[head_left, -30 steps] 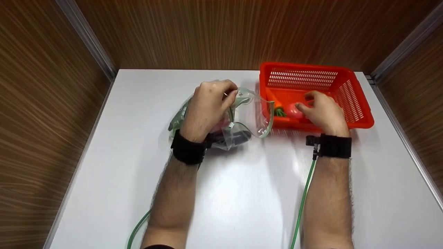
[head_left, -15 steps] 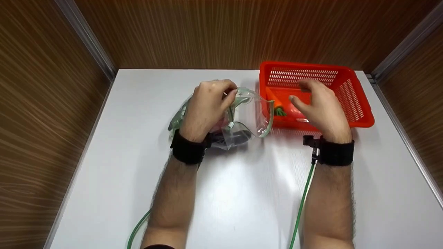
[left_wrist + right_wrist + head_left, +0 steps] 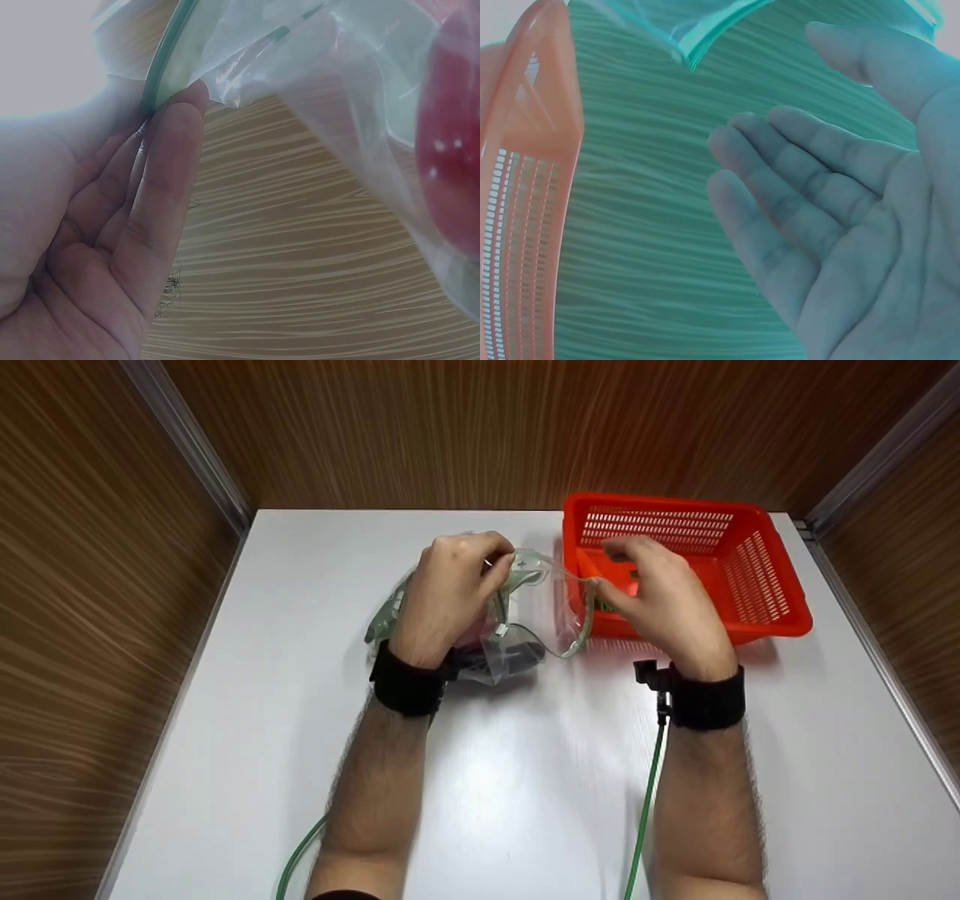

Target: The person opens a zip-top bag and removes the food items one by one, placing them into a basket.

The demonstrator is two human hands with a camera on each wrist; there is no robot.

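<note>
Left hand (image 3: 450, 585) grips the green-edged rim of a clear plastic zip bag (image 3: 525, 619), fingers curled round the rim at the bag's mouth. In the left wrist view the fingertips (image 3: 176, 120) pinch the green zip strip, and a red rounded object (image 3: 454, 135) shows through the film inside the bag. The bag lies on the white worktop (image 3: 480, 772), just left of the orange perforated plastic basket (image 3: 757, 577), with its open mouth turned towards the basket.

Right hand (image 3: 660, 592) sits over the near left corner of the basket, beside the bag's mouth. Right wrist view: fingers (image 3: 780, 187) straight and spread, palm bare, nothing held; the bag's green edge (image 3: 720, 30) lies just above the fingertips, not touching as far as this view shows. Basket wall (image 3: 525, 187) is to the left of the hand.

Inside the basket, mostly hidden by the right hand, a bit of green and orange (image 3: 604, 598) is visible at the near left corner; too covered to identify.

Both wrists carry black straps; a green cable (image 3: 645, 802) runs from the right strap down along the forearm, and a second green cable (image 3: 296, 855) shows by the left forearm. Wood-grain panels (image 3: 450, 427) enclose the worktop on three sides.
</note>
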